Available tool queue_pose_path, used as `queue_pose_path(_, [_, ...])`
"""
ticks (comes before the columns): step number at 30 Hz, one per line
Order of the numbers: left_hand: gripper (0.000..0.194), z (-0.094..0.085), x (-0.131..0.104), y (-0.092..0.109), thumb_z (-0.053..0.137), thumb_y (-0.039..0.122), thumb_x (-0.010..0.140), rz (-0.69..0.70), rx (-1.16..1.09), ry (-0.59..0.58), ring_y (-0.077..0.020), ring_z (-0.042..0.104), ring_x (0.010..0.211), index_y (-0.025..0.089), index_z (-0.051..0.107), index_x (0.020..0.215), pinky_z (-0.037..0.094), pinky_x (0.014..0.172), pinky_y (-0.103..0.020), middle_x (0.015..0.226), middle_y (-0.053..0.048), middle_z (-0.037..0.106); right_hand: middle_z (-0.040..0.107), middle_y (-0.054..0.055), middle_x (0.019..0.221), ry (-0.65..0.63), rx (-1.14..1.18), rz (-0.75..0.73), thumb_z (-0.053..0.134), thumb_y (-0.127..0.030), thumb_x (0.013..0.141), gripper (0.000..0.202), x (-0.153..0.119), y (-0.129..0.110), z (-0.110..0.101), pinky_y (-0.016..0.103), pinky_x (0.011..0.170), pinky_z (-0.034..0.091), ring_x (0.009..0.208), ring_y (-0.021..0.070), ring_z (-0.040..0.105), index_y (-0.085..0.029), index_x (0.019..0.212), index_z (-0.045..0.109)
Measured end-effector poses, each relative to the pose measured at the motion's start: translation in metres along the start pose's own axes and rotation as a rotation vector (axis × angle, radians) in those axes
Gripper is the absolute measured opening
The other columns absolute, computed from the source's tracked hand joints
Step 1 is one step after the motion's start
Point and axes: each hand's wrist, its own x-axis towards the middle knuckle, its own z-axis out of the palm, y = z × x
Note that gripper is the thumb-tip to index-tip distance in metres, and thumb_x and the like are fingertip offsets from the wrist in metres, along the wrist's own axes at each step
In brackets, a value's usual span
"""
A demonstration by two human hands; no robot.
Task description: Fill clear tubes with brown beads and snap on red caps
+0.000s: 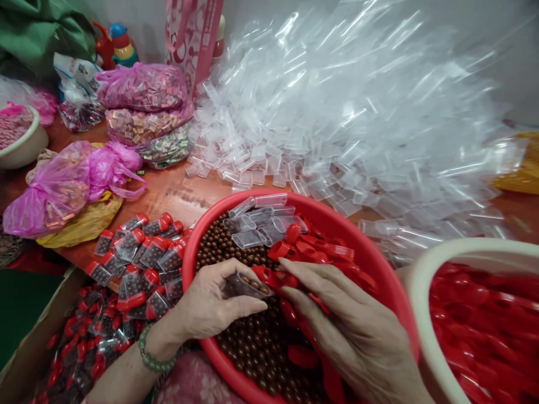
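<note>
Over a red basin point(194, 241), my left hand point(210, 300) is closed round a clear plastic tube point(252, 285) filled with small brown balls. Its open end points right, toward my right hand point(349, 320). The fingers of my right hand are drawn together at a red cap point(265, 274), right by the tube's mouth; fingertips partly hide it. Below lie loose brown balls point(256, 342). Several clear tubes point(265, 219) rest at the basin's far side, and red caps point(328, 252) are heaped at its right. A green bead bracelet point(154, 353) circles my left wrist.
A tall heap of clear tubes point(345, 112) covers the back of the table. Filled, red-capped tubes point(147, 252) pile up at left, with more in a box point(37, 342) below. A white tub point(425, 275) of red caps stands right; pink bags point(143, 90) sit back left.
</note>
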Motion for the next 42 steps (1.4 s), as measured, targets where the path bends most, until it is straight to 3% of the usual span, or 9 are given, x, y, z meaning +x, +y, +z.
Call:
queue_pose_path(5, [0.024,-0.002,0.001,-0.002,0.078,0.024,0.072,-0.038,0.129,-0.039,-0.0079,0.050,0.065,0.013,0.062,0.086,0.039,0.065,-0.022,0.072,0.002,0.060,0.070,0.007,0.102,-0.133,-0.094,-0.159,0.051,-0.021,0.098,0.027,0.010,0.002,0.002,0.022,0.077,0.061,0.087,0.0145,0.072,-0.023,0.121,0.064])
queue_pose_path(13, [0.024,-0.005,0.000,-0.004,0.077,0.023,0.074,-0.053,0.083,-0.076,-0.0083,0.054,0.068,0.014,0.060,0.088,0.042,0.067,-0.021,0.075,0.001,0.061,0.067,0.006,0.098,-0.308,-0.027,-0.155,0.044,-0.019,0.100,0.040,0.007,0.007,0.002,0.021,0.076,0.059,0.086,0.0133,0.069,-0.026,0.138,0.053])
queue_pose_path(17, [0.037,-0.003,-0.001,-0.002,0.078,0.039,0.077,-0.050,-0.005,-0.062,-0.0145,0.065,0.086,0.013,0.062,0.098,0.050,0.082,-0.028,0.092,-0.006,0.068,0.071,0.004,0.105,-0.161,0.015,-0.043,0.051,-0.021,0.097,0.037,0.011,0.006,-0.004,0.024,0.080,0.058,0.093,0.0160,0.070,-0.029,0.132,0.059])
queue_pose_path(20, [0.048,0.001,-0.002,-0.003,0.076,0.052,0.076,-0.074,-0.051,-0.060,-0.0169,0.067,0.088,0.013,0.060,0.100,0.054,0.078,-0.030,0.098,-0.009,0.068,0.073,0.002,0.111,-0.035,0.079,0.089,0.056,-0.027,0.095,0.035,0.013,0.003,-0.008,0.026,0.081,0.058,0.096,0.0179,0.071,-0.030,0.130,0.059])
queue_pose_path(24, [0.051,0.004,-0.003,-0.007,0.075,0.056,0.075,-0.085,-0.032,-0.086,-0.0110,0.062,0.070,0.014,0.058,0.098,0.052,0.069,-0.025,0.079,-0.003,0.064,0.074,0.001,0.095,-0.103,0.107,0.024,0.060,-0.023,0.092,0.019,0.015,-0.006,-0.008,0.023,0.074,0.058,0.082,0.0150,0.071,-0.027,0.110,0.064])
queue_pose_path(30, [0.035,0.002,-0.002,-0.012,0.068,0.046,0.084,-0.038,0.092,-0.088,-0.0108,0.059,0.070,0.014,0.058,0.095,0.050,0.067,-0.023,0.079,-0.002,0.061,0.073,0.002,0.095,-0.155,0.087,-0.146,0.060,-0.014,0.091,0.021,0.021,-0.012,-0.004,0.022,0.074,0.058,0.084,0.0146,0.071,-0.026,0.107,0.066])
queue_pose_path(37, [0.013,-0.001,-0.001,-0.010,0.060,0.025,0.086,0.005,0.267,-0.112,-0.0117,0.055,0.069,0.014,0.058,0.093,0.046,0.067,-0.024,0.077,-0.001,0.059,0.072,0.004,0.091,-0.156,0.023,-0.183,0.057,-0.013,0.092,0.021,0.025,-0.016,0.000,0.021,0.069,0.059,0.080,0.0145,0.071,-0.024,0.108,0.065])
queue_pose_path(42, [0.009,-0.001,-0.001,-0.008,0.055,0.019,0.087,-0.024,0.273,-0.104,-0.0116,0.057,0.069,0.015,0.057,0.095,0.046,0.067,-0.023,0.078,-0.001,0.060,0.071,0.003,0.093,-0.232,-0.009,-0.154,0.056,-0.018,0.094,0.018,0.022,-0.015,-0.008,0.019,0.072,0.059,0.082,0.0130,0.071,-0.024,0.109,0.065])
